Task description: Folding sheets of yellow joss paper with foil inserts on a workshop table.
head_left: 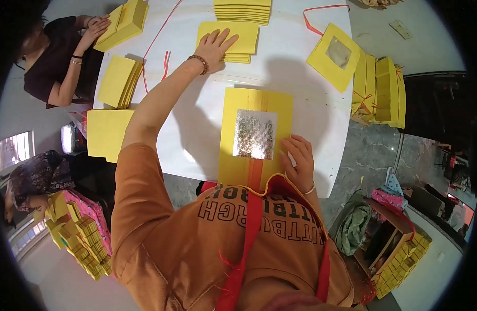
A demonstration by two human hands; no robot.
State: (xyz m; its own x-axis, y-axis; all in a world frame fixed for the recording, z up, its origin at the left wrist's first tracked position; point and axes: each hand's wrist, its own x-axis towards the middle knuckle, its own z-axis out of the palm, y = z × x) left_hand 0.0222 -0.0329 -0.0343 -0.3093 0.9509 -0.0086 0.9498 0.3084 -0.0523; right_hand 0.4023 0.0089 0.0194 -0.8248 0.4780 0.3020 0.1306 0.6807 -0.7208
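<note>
My left hand reaches to the far side of the table, fingers spread and palm down on a small stack of yellow paper. Close to my body lies a yellow sheet with a square of silver foil on it. An orange stripe runs down the sheet's middle, and its near end meets my apron. My right hand rests at the sheet's right edge, fingers bent with a gap between thumb and fingers. I see nothing lifted in either hand.
On the white table stand a thicker yellow stack, piles at left, and a foil-centred yellow stack at right. Red strings lie about. A co-worker's hands touch a yellow block at far left. Yellow bundles stand beyond the right edge.
</note>
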